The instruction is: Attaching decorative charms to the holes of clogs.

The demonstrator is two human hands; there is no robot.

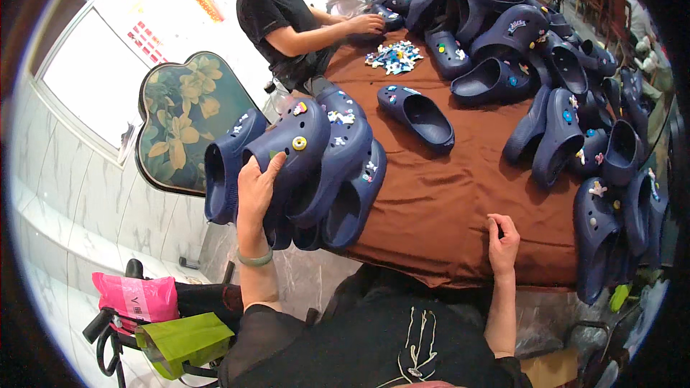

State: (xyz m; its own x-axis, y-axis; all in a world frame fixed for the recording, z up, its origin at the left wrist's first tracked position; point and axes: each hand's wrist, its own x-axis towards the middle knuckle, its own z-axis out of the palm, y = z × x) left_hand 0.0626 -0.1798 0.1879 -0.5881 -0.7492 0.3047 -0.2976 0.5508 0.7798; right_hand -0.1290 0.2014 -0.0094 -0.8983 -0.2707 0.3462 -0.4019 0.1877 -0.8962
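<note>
My left hand (255, 194) grips a bunch of several navy blue clogs (316, 165) with small coloured charms, held out past the table's left edge. A green bangle sits on that wrist. My right hand (503, 241) rests on the brown tablecloth (438, 208) near the front edge, fingers curled and pinching the cloth. A single navy clog (420, 115) lies alone in the middle of the table, a bit beyond both hands.
Many navy clogs (546, 79) are heaped at the table's back and right. A pile of small charms (394, 56) lies at the back. A person in black (284, 18) works at the far left. A floral chair back (183, 118) and pink and green bags (154, 316) stand left.
</note>
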